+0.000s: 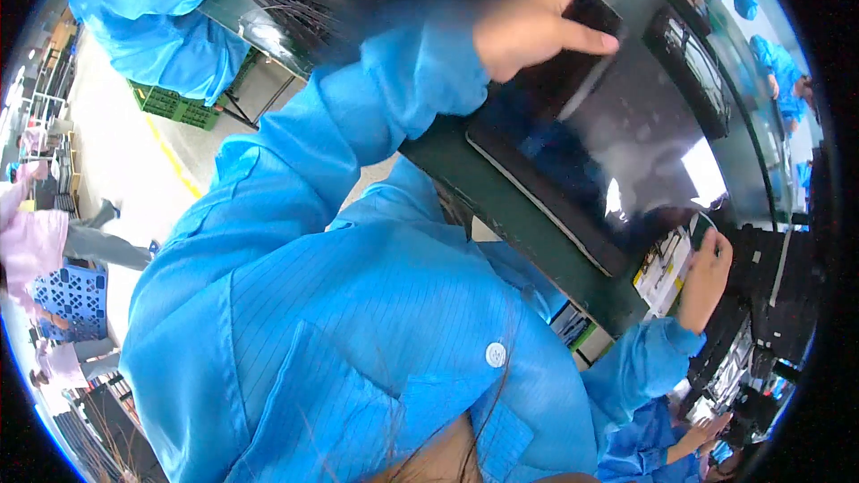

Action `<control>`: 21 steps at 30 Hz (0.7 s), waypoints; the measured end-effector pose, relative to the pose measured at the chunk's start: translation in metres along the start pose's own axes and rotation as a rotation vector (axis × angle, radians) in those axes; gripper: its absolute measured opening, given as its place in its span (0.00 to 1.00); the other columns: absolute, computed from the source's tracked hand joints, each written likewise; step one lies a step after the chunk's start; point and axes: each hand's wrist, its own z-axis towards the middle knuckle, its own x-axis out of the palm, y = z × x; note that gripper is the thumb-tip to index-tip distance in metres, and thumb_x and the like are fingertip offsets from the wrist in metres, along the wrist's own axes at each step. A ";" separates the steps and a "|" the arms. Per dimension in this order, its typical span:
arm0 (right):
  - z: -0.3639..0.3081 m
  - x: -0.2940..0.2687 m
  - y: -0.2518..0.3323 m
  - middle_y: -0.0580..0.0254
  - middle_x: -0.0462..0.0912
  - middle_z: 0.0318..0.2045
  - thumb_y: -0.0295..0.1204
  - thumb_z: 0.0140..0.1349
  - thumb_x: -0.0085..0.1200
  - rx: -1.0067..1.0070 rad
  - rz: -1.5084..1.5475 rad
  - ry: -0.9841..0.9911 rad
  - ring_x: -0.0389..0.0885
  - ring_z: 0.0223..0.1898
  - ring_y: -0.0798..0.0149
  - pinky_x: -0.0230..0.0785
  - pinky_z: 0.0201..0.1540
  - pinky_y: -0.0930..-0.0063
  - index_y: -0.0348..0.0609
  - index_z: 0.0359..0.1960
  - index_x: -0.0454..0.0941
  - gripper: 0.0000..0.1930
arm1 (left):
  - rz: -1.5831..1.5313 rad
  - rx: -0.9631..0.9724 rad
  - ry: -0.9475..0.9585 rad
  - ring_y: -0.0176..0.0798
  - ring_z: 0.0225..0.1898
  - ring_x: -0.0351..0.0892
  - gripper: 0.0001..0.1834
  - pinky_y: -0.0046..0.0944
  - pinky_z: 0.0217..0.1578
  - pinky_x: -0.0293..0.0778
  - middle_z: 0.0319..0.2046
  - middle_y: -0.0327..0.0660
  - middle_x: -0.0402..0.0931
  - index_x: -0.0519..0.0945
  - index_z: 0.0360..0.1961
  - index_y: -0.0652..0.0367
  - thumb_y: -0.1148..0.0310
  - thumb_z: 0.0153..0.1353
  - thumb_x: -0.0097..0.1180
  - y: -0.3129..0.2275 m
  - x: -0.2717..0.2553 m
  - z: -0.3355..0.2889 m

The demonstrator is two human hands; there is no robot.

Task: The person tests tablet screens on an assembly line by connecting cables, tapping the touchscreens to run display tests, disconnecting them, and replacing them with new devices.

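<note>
A glossy dark panel [640, 161] lies on the bench in front of me, with bright reflections across it. On its far left side, my left hand [523, 34] grips a flat black piece [592, 18], the thumb stretched over its top. A black slab with a pale edge [537, 197] sits along the panel's near side. At the panel's right end, my right hand [707, 275] has its fingers curled together beside a thin white edge [706, 218]. What those fingers hold, if anything, is too small to tell. A printed sheet [662, 270] rests beside that hand.
The dark green bench edge [479, 192] runs diagonally before me. Another black framed panel [687, 67] lies beyond. Black pieces are stacked at right [765, 282]. A person in blue [152, 22] is at upper left, above a green crate [174, 105]; a blue basket [72, 304] stands farther left.
</note>
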 end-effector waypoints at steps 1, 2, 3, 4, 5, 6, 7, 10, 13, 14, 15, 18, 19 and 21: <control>-0.005 -0.003 0.005 0.57 0.74 0.20 0.40 0.62 0.40 0.052 -0.025 -0.008 0.68 0.16 0.68 0.61 0.22 0.77 0.39 0.36 0.68 0.15 | 0.067 0.220 0.023 0.34 0.34 0.75 0.14 0.32 0.37 0.71 0.35 0.40 0.75 0.73 0.39 0.63 0.71 0.51 0.57 -0.009 0.005 -0.013; -0.009 -0.005 0.010 0.60 0.73 0.19 0.42 0.63 0.37 0.270 0.312 0.184 0.66 0.15 0.70 0.60 0.19 0.80 0.40 0.40 0.69 0.18 | 0.094 0.296 0.103 0.33 0.35 0.74 0.14 0.32 0.37 0.70 0.35 0.41 0.74 0.73 0.40 0.63 0.72 0.51 0.56 -0.017 0.008 -0.027; -0.013 -0.006 0.014 0.63 0.71 0.17 0.45 0.63 0.34 0.406 0.535 0.297 0.65 0.14 0.72 0.59 0.18 0.82 0.42 0.46 0.66 0.21 | 0.107 0.451 0.198 0.32 0.36 0.74 0.15 0.32 0.37 0.69 0.35 0.42 0.74 0.73 0.42 0.62 0.74 0.51 0.56 -0.025 0.009 -0.040; -0.017 -0.007 0.016 0.66 0.69 0.16 0.47 0.63 0.31 0.396 0.698 0.416 0.64 0.13 0.74 0.58 0.16 0.84 0.43 0.52 0.64 0.24 | 0.149 0.449 0.353 0.35 0.36 0.74 0.15 0.33 0.37 0.69 0.35 0.43 0.74 0.73 0.42 0.64 0.75 0.51 0.55 -0.034 0.007 -0.050; -0.019 -0.007 0.018 0.70 0.66 0.15 0.46 0.63 0.32 0.414 0.927 0.568 0.61 0.12 0.77 0.53 0.14 0.86 0.43 0.57 0.58 0.26 | 0.195 0.498 0.510 0.37 0.36 0.75 0.15 0.34 0.37 0.70 0.36 0.45 0.75 0.73 0.42 0.65 0.77 0.52 0.54 -0.039 0.006 -0.058; -0.019 -0.004 0.018 0.71 0.66 0.14 0.47 0.63 0.33 0.317 0.835 0.560 0.60 0.12 0.79 0.50 0.14 0.86 0.42 0.57 0.58 0.27 | 0.144 0.731 0.550 0.45 0.36 0.75 0.14 0.38 0.35 0.71 0.37 0.50 0.75 0.73 0.41 0.69 0.80 0.51 0.53 -0.040 0.015 -0.059; -0.019 -0.001 0.017 0.72 0.65 0.14 0.47 0.63 0.34 0.161 0.782 0.607 0.59 0.13 0.80 0.48 0.14 0.86 0.42 0.58 0.57 0.27 | 0.206 0.856 0.618 0.47 0.35 0.75 0.12 0.40 0.34 0.72 0.37 0.52 0.74 0.73 0.40 0.70 0.78 0.53 0.50 -0.042 0.017 -0.063; -0.022 -0.005 0.012 0.74 0.66 0.17 0.48 0.63 0.34 0.122 0.552 0.743 0.59 0.17 0.81 0.48 0.19 0.87 0.41 0.57 0.58 0.28 | 0.220 1.108 0.682 0.48 0.32 0.76 0.10 0.41 0.33 0.73 0.36 0.55 0.74 0.73 0.37 0.70 0.74 0.59 0.43 -0.047 0.025 -0.074; -0.027 -0.014 0.009 0.55 0.67 0.51 0.43 0.59 0.41 -0.166 -0.037 0.757 0.66 0.51 0.65 0.53 0.54 0.76 0.41 0.58 0.57 0.28 | 0.282 1.246 0.670 0.45 0.32 0.76 0.09 0.39 0.33 0.73 0.35 0.53 0.74 0.73 0.34 0.67 0.72 0.59 0.42 -0.050 0.036 -0.085; -0.030 -0.017 0.009 0.56 0.64 0.54 0.40 0.57 0.43 -0.126 0.216 0.776 0.64 0.53 0.64 0.50 0.55 0.76 0.41 0.59 0.56 0.29 | 0.303 1.220 0.684 0.46 0.34 0.74 0.09 0.40 0.35 0.72 0.35 0.49 0.73 0.73 0.36 0.64 0.72 0.59 0.42 -0.052 0.037 -0.088; -0.033 -0.016 0.009 0.57 0.62 0.56 0.38 0.56 0.45 -0.066 0.451 0.776 0.62 0.55 0.64 0.47 0.57 0.76 0.40 0.59 0.56 0.29 | 0.324 1.195 0.700 0.47 0.37 0.73 0.09 0.41 0.38 0.71 0.36 0.46 0.72 0.73 0.38 0.62 0.71 0.59 0.43 -0.052 0.038 -0.090; -0.031 -0.017 0.010 0.60 0.60 0.58 0.35 0.54 0.48 -0.113 0.413 0.659 0.63 0.52 0.68 0.50 0.55 0.78 0.39 0.59 0.55 0.31 | 0.551 1.296 0.573 0.44 0.38 0.72 0.10 0.41 0.40 0.70 0.36 0.44 0.72 0.74 0.39 0.55 0.69 0.56 0.46 -0.050 0.032 -0.076; -0.029 -0.015 0.010 0.60 0.60 0.57 0.35 0.54 0.49 -0.014 0.517 0.567 0.63 0.51 0.69 0.51 0.54 0.78 0.39 0.59 0.55 0.31 | 0.719 1.325 0.523 0.45 0.39 0.73 0.09 0.42 0.40 0.70 0.37 0.45 0.72 0.75 0.38 0.55 0.69 0.55 0.48 -0.049 0.026 -0.073; -0.023 -0.002 0.010 0.62 0.65 0.52 0.32 0.55 0.49 -0.026 0.599 0.477 0.66 0.41 0.73 0.57 0.47 0.81 0.40 0.59 0.55 0.30 | 0.923 1.255 0.468 0.46 0.39 0.73 0.09 0.44 0.41 0.71 0.38 0.45 0.72 0.76 0.37 0.55 0.70 0.53 0.51 -0.046 0.013 -0.067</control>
